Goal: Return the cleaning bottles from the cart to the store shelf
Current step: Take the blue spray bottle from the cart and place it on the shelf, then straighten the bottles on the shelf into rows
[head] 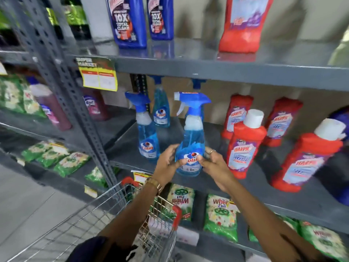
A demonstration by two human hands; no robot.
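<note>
A blue Colin spray bottle [191, 137] stands upright at the front edge of the grey middle shelf [245, 178]. My left hand [168, 161] grips its lower left side and my right hand [213, 163] its lower right side. Two more blue spray bottles stand to its left, one near [146, 127] and one further back [160, 108]. Red Harpic bottles [243, 142] stand to the right on the same shelf. The wire cart [117, 220] with red corners is below my left arm; its contents are blurred.
The upper shelf holds blue bottles [128, 21] and a red bottle [243, 23]. Green detergent packs [219, 216] fill the lower shelf. A perforated grey upright [75, 103] divides the racks, with a yellow price tag [98, 74] beside it.
</note>
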